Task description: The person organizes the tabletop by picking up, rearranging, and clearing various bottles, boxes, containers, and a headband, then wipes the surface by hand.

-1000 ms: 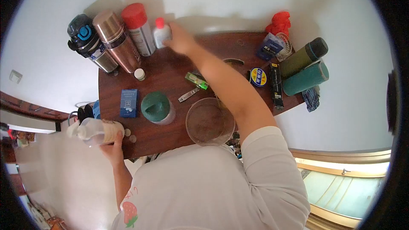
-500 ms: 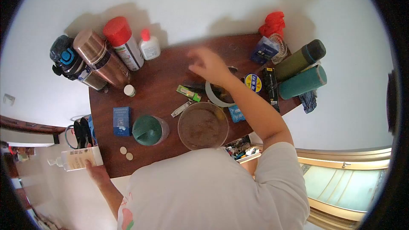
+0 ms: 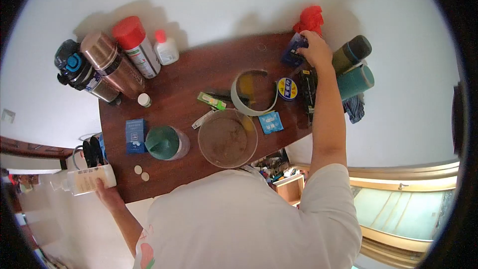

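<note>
My left hand [image 3: 108,195] is closed around the lower end of a pump bottle [image 3: 92,180], which lies sideways beyond the table's left edge, its nozzle pointing left. At the back right, my right hand [image 3: 317,51] grips a dark blue box [image 3: 294,52], fingers over its top edge and thumb across its front. Part of the box is hidden by the hand. Right behind it is a bunched red bag [image 3: 310,20]. A green bottle [image 3: 352,52] and a teal cylinder [image 3: 356,82] stand right of my right forearm.
On the brown table [image 3: 199,69] are a clear round container [image 3: 228,138], a white ring-shaped band [image 3: 239,100], a round yellow-blue tin [image 3: 287,89], a green-topped cup [image 3: 164,143] and a blue carton [image 3: 135,136]. Several bottles, including a copper flask [image 3: 114,65], line the back left.
My right hand has moved right and back from above the table's middle to the dark blue box. My left hand still holds the pump bottle. The view has shifted slightly.
</note>
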The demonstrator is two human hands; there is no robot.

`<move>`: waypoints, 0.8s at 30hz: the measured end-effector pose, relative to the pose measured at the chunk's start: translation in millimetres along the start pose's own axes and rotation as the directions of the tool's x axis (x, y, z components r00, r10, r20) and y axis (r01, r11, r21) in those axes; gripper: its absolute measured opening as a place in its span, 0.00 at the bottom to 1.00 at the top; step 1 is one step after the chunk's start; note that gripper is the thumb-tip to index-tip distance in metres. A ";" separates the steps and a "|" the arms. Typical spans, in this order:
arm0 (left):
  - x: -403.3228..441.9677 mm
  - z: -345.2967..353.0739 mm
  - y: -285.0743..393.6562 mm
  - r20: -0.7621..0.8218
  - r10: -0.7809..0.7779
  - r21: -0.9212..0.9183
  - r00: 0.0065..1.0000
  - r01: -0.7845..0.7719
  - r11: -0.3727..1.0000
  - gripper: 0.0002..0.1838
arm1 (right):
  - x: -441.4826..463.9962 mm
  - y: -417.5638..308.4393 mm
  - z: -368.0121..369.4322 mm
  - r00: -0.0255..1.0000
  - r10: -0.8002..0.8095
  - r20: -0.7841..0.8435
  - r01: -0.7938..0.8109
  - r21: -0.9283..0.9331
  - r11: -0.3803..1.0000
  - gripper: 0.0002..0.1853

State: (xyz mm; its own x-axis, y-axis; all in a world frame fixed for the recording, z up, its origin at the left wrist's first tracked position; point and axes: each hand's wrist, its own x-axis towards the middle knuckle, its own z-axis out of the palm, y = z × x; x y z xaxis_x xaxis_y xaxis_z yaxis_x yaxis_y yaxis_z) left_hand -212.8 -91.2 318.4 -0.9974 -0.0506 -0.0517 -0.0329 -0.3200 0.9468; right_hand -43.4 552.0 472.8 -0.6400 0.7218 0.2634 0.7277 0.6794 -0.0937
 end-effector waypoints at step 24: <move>-2.7 7.8 -7.7 -0.019 0.158 0.247 0.987 -0.148 0.958 0.34 | 19.9 -229.0 81.1 0.811 -0.555 -0.183 0.565 0.487 0.666 0.30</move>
State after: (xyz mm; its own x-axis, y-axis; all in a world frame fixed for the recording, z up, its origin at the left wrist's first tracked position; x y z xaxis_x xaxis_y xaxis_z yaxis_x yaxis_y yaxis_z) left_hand -210.3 -81.2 313.7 -0.9887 -0.1180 0.0923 0.1005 -0.0649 0.9928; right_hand -242.8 421.4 421.7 -0.8782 0.1842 0.4414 0.0024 0.9245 -0.3812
